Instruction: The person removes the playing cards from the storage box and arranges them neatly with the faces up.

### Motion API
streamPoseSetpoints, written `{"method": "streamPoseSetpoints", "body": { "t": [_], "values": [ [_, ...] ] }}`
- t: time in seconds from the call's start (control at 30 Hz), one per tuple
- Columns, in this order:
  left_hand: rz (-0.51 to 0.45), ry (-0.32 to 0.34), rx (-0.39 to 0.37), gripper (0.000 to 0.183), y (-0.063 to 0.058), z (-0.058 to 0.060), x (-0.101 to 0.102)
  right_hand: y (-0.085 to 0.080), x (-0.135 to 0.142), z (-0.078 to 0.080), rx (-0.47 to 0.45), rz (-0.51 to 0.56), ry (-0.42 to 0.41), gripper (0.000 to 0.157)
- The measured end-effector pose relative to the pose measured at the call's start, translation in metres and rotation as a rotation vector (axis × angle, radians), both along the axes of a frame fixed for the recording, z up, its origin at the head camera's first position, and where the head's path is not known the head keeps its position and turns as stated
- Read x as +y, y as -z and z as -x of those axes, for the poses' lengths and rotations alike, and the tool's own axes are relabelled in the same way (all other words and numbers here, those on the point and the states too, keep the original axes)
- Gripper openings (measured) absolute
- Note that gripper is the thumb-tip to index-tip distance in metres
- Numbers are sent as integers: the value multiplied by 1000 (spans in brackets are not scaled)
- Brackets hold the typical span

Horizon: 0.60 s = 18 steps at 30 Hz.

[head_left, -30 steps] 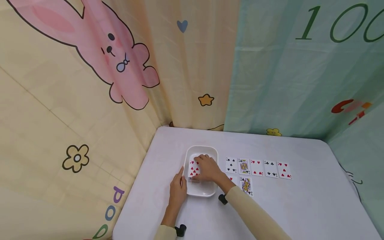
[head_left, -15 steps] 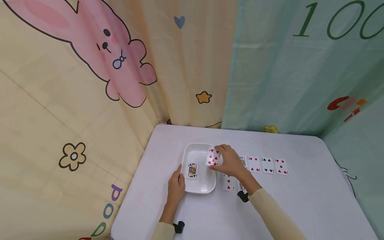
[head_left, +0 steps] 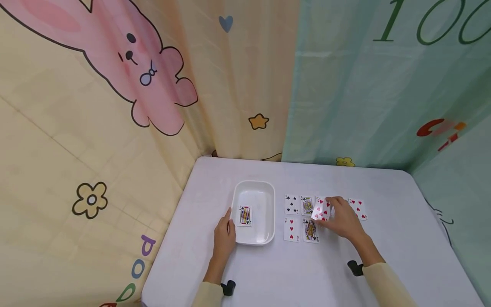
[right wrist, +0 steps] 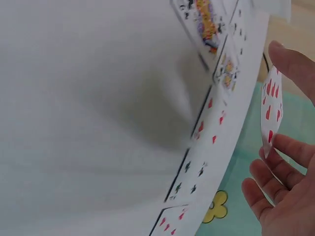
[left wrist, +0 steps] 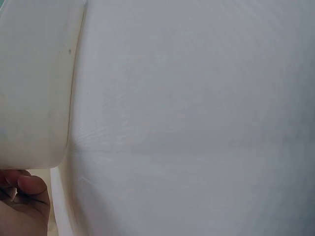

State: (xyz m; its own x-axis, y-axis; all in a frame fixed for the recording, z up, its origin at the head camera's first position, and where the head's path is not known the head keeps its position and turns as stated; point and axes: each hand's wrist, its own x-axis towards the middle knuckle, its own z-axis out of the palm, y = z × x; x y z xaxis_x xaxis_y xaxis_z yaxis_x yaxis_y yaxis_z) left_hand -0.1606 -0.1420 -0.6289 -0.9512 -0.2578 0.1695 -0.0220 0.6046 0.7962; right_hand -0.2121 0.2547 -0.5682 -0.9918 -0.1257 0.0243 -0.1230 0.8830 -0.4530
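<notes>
My right hand (head_left: 344, 218) pinches a hearts playing card (head_left: 320, 209) between thumb and fingers. In the head view the card is tilted over the upper row of cards. The right wrist view shows this hearts card (right wrist: 270, 105) edge-tilted above the table, its ends between thumb and fingers. My left hand (head_left: 224, 236) rests against the left side of a white tray (head_left: 272, 213), index finger straight along the outside. In that tray lies a face card (head_left: 245, 216), face up. Only part of the left hand (left wrist: 24, 201) appears in the left wrist view, touching the tray's wall.
In the upper row lie a spades card (head_left: 291, 204), a face card (head_left: 306, 205) and, at the right end, a hearts card (head_left: 358, 209). Below them are another hearts card (head_left: 291, 230) and a second face card (head_left: 310, 230). Curtains stand behind the white table (head_left: 307, 273).
My right hand has lifted the hearts card out of the tray and carried it right, over the laid-out rows. This uncovered the face card in the tray. The left hand stays at the tray.
</notes>
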Motion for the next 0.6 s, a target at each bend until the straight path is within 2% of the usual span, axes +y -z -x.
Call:
{"method": "streamPoseSetpoints", "body": {
  "t": [0.27, 0.6],
  "values": [
    [-13, 4, -15, 47, 0, 1, 1, 23, 27, -20, -44, -81, -37, 93],
    [-18, 8, -28, 48, 0, 0, 1, 37, 26, -35, -97, -87, -64, 98]
  ]
}}
